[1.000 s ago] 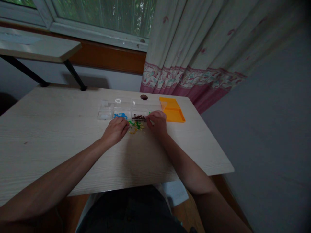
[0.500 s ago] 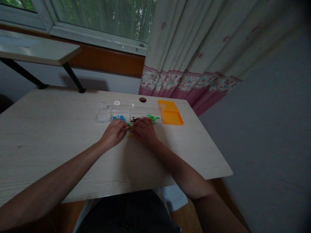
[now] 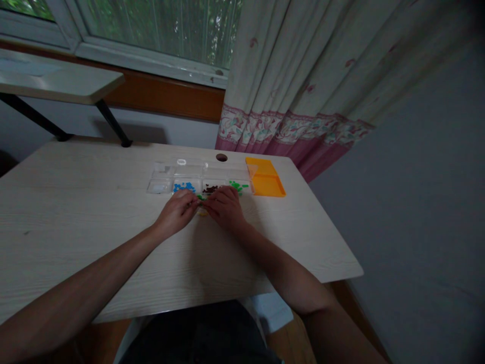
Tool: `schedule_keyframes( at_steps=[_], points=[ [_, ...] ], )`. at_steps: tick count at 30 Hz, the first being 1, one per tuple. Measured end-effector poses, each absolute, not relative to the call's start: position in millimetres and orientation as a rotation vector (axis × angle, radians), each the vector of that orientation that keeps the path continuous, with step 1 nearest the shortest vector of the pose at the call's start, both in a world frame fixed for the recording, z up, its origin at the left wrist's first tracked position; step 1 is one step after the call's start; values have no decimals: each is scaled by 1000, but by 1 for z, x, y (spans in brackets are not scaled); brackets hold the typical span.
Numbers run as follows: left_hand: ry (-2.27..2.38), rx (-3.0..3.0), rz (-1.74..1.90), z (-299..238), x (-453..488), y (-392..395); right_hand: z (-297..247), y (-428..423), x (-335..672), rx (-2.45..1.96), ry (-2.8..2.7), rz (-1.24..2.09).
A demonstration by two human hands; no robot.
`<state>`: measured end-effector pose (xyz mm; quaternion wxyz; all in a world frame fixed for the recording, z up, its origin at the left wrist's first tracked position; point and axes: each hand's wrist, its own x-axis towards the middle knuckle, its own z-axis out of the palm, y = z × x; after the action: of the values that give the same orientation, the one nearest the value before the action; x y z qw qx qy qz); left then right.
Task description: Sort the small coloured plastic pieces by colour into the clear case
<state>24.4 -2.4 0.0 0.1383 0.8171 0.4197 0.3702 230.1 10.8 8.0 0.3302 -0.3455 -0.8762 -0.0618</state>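
My left hand (image 3: 179, 208) and my right hand (image 3: 227, 208) meet over the table, fingertips pinched around a small green piece (image 3: 201, 197). Its exact shape is mostly covered by the fingers. Just below the fingertips shows something small and yellow (image 3: 203, 214); whether it is held or lies on the table, I cannot tell. Right behind the hands stands a clear compartmented case (image 3: 159, 187). Its front row holds small blue pieces (image 3: 183, 187), dark brown pieces (image 3: 209, 189) and green pieces (image 3: 238, 187), partly hidden by my hands.
An orange tray (image 3: 268, 185) lies at the right end of the clear case. Behind it are a round hole (image 3: 222, 157) in the table (image 3: 94, 222) and a hanging curtain (image 3: 299, 101). A raised shelf (image 3: 87, 86) on black legs stands at the back left.
The hands stay together with only slight finger movement, the right fingers shifting a little off the case. The view has tilted very slightly.
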Motion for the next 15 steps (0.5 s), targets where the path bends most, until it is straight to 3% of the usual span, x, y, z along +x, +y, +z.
schedule_keyframes(
  at_steps=[15],
  points=[
    [1409, 2324, 1141, 2, 10, 1, 5, 25, 249, -973, -2146, -184]
  ],
)
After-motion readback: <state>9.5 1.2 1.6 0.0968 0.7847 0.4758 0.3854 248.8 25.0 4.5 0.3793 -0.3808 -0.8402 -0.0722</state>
